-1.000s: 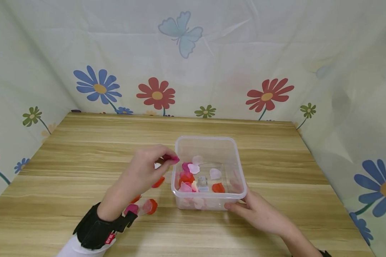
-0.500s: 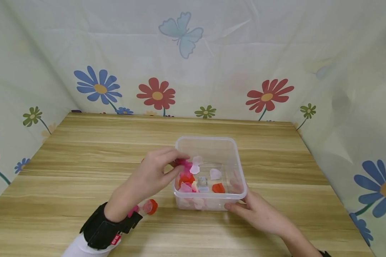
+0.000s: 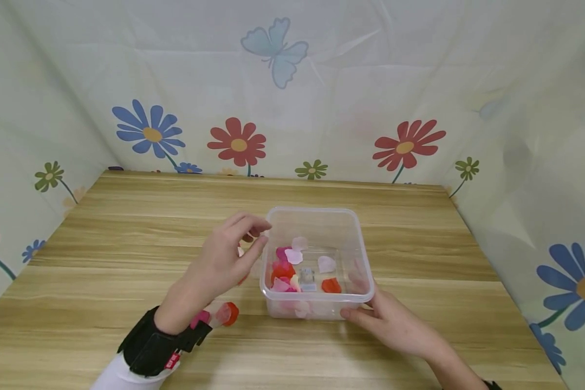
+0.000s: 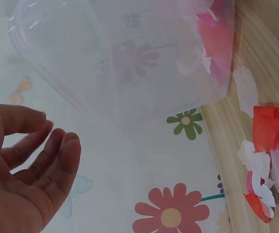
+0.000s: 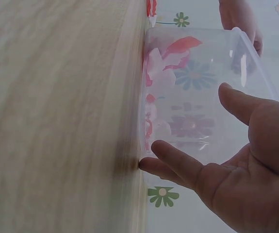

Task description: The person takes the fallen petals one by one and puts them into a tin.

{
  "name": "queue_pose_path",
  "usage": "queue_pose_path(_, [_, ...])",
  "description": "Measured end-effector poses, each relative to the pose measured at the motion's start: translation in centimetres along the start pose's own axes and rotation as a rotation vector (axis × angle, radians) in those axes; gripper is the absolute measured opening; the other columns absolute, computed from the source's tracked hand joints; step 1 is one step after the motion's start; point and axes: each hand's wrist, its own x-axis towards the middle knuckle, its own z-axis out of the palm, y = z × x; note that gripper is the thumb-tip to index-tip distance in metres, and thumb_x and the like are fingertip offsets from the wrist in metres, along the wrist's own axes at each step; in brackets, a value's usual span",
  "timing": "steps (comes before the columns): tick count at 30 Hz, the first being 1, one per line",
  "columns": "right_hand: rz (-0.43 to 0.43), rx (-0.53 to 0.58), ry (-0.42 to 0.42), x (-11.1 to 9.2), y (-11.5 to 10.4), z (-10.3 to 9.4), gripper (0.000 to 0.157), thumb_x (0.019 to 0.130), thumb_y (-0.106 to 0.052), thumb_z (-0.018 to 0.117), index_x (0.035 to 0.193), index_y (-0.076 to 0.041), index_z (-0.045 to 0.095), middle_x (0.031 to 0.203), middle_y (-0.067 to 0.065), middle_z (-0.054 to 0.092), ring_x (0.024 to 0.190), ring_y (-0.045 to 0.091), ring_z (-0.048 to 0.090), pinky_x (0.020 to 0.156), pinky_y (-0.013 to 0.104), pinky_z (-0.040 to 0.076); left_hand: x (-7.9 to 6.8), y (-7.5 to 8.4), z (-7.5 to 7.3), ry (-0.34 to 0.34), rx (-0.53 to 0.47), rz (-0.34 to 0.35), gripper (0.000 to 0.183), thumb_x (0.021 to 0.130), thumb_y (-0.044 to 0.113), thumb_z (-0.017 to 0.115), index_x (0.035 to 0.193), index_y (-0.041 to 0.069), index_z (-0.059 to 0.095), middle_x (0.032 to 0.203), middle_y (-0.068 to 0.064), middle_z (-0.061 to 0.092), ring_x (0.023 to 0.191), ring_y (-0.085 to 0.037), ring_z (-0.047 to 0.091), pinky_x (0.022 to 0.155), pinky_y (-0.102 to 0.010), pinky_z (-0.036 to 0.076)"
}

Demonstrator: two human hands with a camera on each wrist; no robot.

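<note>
Flowered backdrop (image 3: 341, 70), wood-grain table (image 3: 409, 227), clear box (image 3: 317, 297) upon it: boxed petals (image 3: 284, 270) done, loose petals (image 3: 231, 313) apparently left outside to add; my left hand (image 3: 224, 254) hangs empty, slack-fingered, beside it, my right hand (image 3: 390, 325) braces its near-right corner.

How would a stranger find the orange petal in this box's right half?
On the table stands a clear box. At its near right lies the orange petal, apart from the left cluster and brighter than the pale petal behind.
</note>
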Motion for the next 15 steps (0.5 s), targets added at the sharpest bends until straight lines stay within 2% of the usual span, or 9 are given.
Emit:
queue_pose_path(4, [-0.007, 0.002, 0.0, 0.0, 0.0, 0.0, 0.052, 0.097, -0.021, 0.066, 0.141, -0.009, 0.041, 0.127, -0.001, 0.059, 0.118, 0.012, 0.056, 0.1, 0.025, 0.039, -0.2, -0.9, -0.1, 0.023, 0.052, -0.13, 0.017, 0.089, 0.007, 0.072, 0.106, 0.005, 0.066, 0.098, 0.002, 0.061, 0.082, -0.01, 0.057, 0.072, -0.023, 0.051])
queue_pose_path(7, [-0.006, 0.005, 0.001, -0.1, -0.1, 0.0, 0.05, 0.097, -0.021, 0.066, 0.14, -0.012, 0.042, 0.127, -0.001, 0.059, 0.118, 0.012, 0.056, 0.1, 0.025, 0.039, -0.5, -1.6, 0.0, -0.01, 0.084, -0.212, 0.013, 0.09, 0.009, 0.071, 0.103, 0.005, 0.067, 0.094, 0.001, 0.06, 0.078, -0.013, 0.057, 0.069, -0.024, 0.052])
queue_pose_path(12, [-0.006, 0.003, 0.0, -0.1, -0.1, 0.0, 0.049, 0.096, -0.022, 0.066, 0.139, -0.014, 0.042, 0.126, -0.002, 0.059, 0.117, 0.011, 0.056, 0.099, 0.026, 0.04, -0.9, -2.7, 0.1, -0.115, 0.146, -0.318, 0.012, 0.088, 0.01, 0.072, 0.098, 0.004, 0.069, 0.089, -0.001, 0.061, 0.076, -0.018, 0.057, 0.066, -0.023, 0.05])
queue_pose_path(15, [-0.009, -0.007, 0.002, 0.0, -0.1, -0.1, 0.049, 0.096, -0.022, 0.066, 0.139, -0.014, 0.043, 0.125, -0.002, 0.06, 0.117, 0.011, 0.057, 0.099, 0.026, 0.04, -1.1, -3.4, 0.4, -0.217, 0.183, -0.395, 0.015, 0.088, 0.012, 0.072, 0.1, 0.005, 0.069, 0.091, -0.003, 0.061, 0.08, -0.02, 0.058, 0.068, -0.025, 0.05])
